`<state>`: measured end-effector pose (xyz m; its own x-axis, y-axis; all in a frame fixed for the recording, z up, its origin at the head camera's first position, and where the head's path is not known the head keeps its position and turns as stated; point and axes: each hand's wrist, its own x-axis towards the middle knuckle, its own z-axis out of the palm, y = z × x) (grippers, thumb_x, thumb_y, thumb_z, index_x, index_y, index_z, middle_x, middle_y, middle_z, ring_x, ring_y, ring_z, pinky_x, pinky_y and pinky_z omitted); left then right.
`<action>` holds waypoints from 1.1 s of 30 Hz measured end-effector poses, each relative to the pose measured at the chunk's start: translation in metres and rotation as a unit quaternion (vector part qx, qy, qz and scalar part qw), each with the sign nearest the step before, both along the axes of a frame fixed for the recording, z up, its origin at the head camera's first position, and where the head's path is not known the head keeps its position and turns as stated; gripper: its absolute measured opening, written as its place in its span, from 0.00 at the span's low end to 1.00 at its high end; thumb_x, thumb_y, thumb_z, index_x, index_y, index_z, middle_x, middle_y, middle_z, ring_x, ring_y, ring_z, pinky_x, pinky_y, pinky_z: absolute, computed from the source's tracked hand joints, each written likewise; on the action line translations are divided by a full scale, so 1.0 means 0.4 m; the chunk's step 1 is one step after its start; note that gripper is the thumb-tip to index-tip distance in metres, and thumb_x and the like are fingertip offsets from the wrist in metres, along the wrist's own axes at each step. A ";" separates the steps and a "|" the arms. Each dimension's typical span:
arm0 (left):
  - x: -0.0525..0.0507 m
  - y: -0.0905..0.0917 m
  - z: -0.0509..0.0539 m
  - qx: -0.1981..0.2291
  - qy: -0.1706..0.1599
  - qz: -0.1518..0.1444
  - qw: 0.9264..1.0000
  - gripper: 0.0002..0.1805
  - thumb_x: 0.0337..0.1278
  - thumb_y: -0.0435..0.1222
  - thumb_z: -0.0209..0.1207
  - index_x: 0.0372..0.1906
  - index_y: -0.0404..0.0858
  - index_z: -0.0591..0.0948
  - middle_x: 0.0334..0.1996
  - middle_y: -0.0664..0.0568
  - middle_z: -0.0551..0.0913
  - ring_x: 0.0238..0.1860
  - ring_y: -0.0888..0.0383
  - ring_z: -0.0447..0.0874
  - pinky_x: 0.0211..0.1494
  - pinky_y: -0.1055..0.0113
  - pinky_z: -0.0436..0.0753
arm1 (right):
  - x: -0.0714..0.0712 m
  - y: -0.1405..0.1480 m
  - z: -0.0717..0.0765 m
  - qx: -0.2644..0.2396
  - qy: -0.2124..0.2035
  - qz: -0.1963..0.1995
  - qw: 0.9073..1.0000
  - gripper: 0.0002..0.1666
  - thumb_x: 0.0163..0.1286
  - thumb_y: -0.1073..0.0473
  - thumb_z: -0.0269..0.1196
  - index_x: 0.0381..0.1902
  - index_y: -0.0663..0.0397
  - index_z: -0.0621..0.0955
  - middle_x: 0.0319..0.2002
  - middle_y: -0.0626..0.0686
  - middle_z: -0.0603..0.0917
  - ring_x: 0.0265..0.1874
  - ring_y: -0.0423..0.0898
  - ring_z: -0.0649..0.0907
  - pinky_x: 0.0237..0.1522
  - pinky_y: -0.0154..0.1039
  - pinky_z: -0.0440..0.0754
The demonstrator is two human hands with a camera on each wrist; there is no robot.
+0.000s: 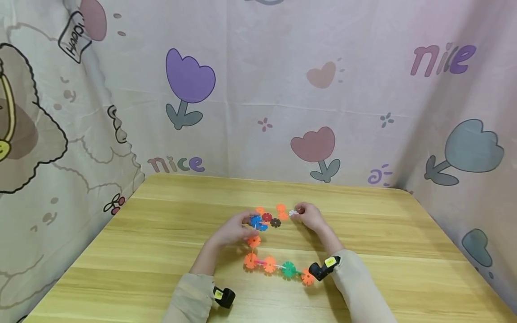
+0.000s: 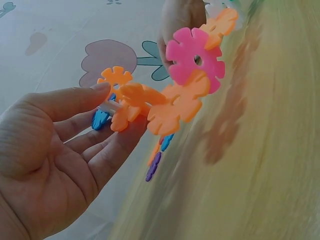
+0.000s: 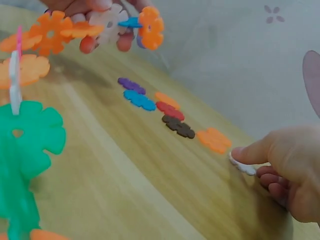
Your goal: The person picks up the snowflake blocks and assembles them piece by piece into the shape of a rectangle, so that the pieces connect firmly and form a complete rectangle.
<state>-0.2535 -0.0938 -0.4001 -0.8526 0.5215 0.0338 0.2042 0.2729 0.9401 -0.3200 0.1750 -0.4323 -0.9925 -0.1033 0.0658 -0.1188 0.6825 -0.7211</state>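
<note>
My left hand (image 1: 235, 229) holds one end of a chain of slotted flower-shaped plastic discs (image 1: 269, 264). In the left wrist view its thumb and fingers pinch the chain near an orange disc (image 2: 131, 102) and a translucent white one, with a blue disc beyond. The chain bends and runs toward my right forearm, through orange, pink, white and green discs (image 3: 35, 132). My right hand (image 1: 311, 217) is at a loose white disc (image 3: 242, 165) on the table; the thumb lies on its edge and the other fingers curl beside it.
Loose discs lie on the wooden table (image 1: 161, 251) between the hands: a red disc (image 3: 170, 110), a dark brown disc (image 3: 178, 127), a blue disc (image 3: 139, 100), a purple disc (image 3: 131, 85) and several orange ones. A printed curtain (image 1: 258, 89) hangs behind the table.
</note>
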 end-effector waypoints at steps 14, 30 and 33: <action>-0.006 -0.002 -0.010 -0.011 0.007 -0.001 1.000 0.31 0.54 0.30 0.61 0.63 0.28 0.65 0.47 0.39 0.75 0.39 0.53 0.77 0.41 0.62 0.79 | 0.010 -0.006 0.002 0.013 0.010 0.016 1.000 0.14 0.52 0.70 0.68 0.33 0.62 0.74 0.29 0.54 0.74 0.30 0.48 0.72 0.34 0.39 0.70; -0.001 -0.003 -0.012 0.017 -0.019 -0.004 1.000 0.28 0.54 0.27 0.58 0.62 0.27 0.66 0.45 0.33 0.76 0.34 0.55 0.77 0.36 0.58 0.81 | 0.116 -0.045 0.025 -0.141 -0.066 0.070 0.985 0.10 0.58 0.71 0.63 0.39 0.70 0.78 0.25 0.54 0.78 0.21 0.44 0.78 0.24 0.36 0.80; -0.004 -0.003 -0.014 0.012 -0.017 0.003 1.000 0.29 0.54 0.28 0.59 0.62 0.28 0.66 0.43 0.36 0.76 0.33 0.55 0.77 0.36 0.60 0.80 | 0.138 -0.064 0.036 -0.178 -0.083 0.092 0.976 0.11 0.60 0.69 0.62 0.40 0.70 0.76 0.26 0.55 0.79 0.22 0.45 0.79 0.25 0.38 0.81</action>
